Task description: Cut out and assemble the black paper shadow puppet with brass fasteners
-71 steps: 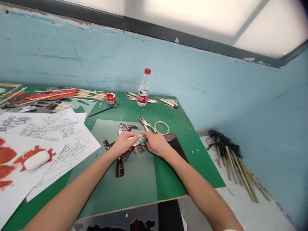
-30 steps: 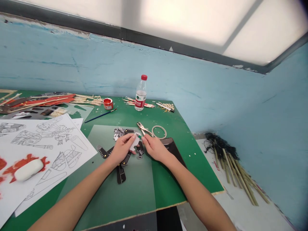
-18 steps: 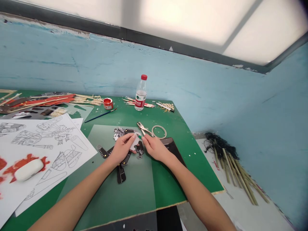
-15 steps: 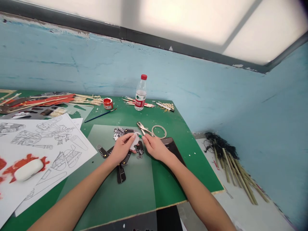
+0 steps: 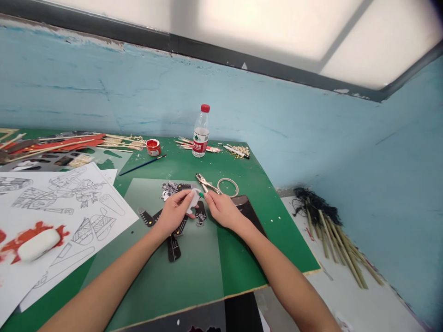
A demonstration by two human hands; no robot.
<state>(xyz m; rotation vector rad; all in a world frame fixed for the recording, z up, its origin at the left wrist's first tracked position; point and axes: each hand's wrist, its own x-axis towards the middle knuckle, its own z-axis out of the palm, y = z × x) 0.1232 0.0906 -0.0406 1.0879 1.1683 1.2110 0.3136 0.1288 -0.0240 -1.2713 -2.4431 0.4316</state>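
Note:
My left hand (image 5: 175,210) is closed on a small white cut-out piece (image 5: 193,202), held between thumb and fingers above the table. Closed in a pinch, my right hand (image 5: 221,208) grips a small green-ended tool (image 5: 201,195) against the upper right of that piece; its exact kind is too small to tell. Beneath and around my hands lie the jointed black puppet parts (image 5: 174,248) with white line patterns and yellow dots. A patterned puppet head (image 5: 167,191) shows just beyond my left hand, partly covered. A separate black piece (image 5: 200,214) lies between my hands.
A metal hole punch (image 5: 206,183), a roll of tape (image 5: 228,180) and a dark phone-like slab (image 5: 246,207) lie by my right hand. Farther back stand a water bottle (image 5: 201,133) and a red paint jar (image 5: 153,147). Printed sheets (image 5: 114,226) cover the left.
The whole view has shifted slightly. Both hands keep their hold on the white piece and the green-ended tool, with only a slight tilt of the piece.

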